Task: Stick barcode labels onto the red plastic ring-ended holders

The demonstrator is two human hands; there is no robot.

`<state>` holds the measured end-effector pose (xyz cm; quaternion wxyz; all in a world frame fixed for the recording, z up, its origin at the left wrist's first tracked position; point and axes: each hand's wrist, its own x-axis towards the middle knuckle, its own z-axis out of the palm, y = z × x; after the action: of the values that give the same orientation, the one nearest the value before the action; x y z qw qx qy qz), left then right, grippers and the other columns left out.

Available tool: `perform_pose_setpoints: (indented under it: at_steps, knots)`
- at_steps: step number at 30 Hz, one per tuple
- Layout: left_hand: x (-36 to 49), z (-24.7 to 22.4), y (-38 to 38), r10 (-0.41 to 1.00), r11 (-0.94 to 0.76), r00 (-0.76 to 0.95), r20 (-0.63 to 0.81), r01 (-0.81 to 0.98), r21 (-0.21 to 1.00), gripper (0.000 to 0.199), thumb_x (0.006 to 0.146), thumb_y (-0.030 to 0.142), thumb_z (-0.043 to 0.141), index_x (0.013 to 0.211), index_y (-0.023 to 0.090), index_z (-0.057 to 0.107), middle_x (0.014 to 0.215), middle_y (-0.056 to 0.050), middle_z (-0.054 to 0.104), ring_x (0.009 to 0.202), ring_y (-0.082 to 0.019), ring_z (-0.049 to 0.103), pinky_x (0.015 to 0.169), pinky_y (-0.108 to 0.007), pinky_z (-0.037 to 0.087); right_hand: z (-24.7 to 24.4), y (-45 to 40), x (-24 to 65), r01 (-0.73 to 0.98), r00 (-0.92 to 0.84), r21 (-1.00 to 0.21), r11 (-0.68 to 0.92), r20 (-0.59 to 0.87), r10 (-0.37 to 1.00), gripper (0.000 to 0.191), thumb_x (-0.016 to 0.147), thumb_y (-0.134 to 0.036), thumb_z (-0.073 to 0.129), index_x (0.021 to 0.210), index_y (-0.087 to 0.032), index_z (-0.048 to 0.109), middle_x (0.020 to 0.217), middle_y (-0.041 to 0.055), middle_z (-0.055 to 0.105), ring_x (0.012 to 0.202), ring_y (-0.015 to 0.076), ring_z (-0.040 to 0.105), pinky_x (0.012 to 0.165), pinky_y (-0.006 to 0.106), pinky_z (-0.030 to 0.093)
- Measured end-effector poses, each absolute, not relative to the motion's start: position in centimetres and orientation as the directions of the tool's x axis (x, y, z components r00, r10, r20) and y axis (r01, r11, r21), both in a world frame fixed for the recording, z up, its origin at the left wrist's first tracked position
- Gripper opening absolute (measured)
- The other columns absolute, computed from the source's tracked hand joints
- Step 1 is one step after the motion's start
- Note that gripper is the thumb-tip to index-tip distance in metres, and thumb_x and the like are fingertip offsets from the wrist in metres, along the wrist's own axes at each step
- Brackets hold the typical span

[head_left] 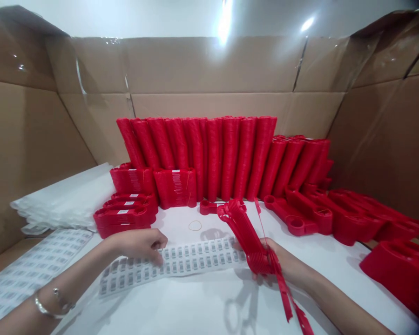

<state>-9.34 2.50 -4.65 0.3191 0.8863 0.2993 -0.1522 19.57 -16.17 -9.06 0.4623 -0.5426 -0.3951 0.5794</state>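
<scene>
My left hand (143, 244) is over a strip of small printed labels (192, 258), fingers curled and thumb against its surface. Whether a single label is between the fingertips is too small to tell. My right hand (279, 258) is closed around a tilted stack of nested red plastic parts (244, 232), with round ends and narrow middles. Its fingers are partly hidden behind the stack. Ragged red plastic strips (282, 293) hang by that hand. The strip's right end reaches up to the stack.
Tall red stacks (212, 158) line the back. Shorter bundles with white labels (125, 211) stand left; more red parts (352, 216) lie right. A rubber band (194, 225) rests on the white table (181, 307). Plastic bags (66, 195) and label sheets (31, 270) lie left. Cardboard walls (209, 70) enclose everything.
</scene>
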Motion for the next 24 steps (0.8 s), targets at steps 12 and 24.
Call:
perform_pose_setpoints:
  at_steps: [12, 24]
  knots:
    - [-12.3, -4.9, 4.0, 0.451, -0.599, 0.714, -0.535, 0.687, 0.412, 0.03, 0.058, 0.035, 0.062, 0.059, 0.018, 0.036, 0.057, 0.004, 0.035, 0.052, -0.01, 0.031, 0.047, -0.022, 0.021, -8.7, -16.3, 20.1, -0.071, 0.075, -0.966, -0.248, -0.254, 0.964, 0.037, 0.069, -0.026, 0.06, 0.103, -0.01, 0.057, 0.057, -0.0006, 0.054, 0.046, 0.009, 0.05, 0.042, 0.019, 0.035]
    - [-11.1, -4.1, 0.1, 0.683, -0.607, 0.678, -0.272, 0.734, 0.304, 0.061, 0.064, 0.04, 0.062, 0.119, 0.023, 0.043, 0.122, -0.008, 0.045, 0.108, -0.026, 0.043, 0.087, -0.032, 0.034, -9.5, -15.7, 18.3, -0.061, 0.018, -0.978, -0.199, -0.201, 0.979, 0.016, 0.069, -0.027, 0.058, 0.068, -0.011, 0.053, 0.054, -0.0014, 0.05, 0.049, 0.0075, 0.045, 0.048, 0.021, 0.036]
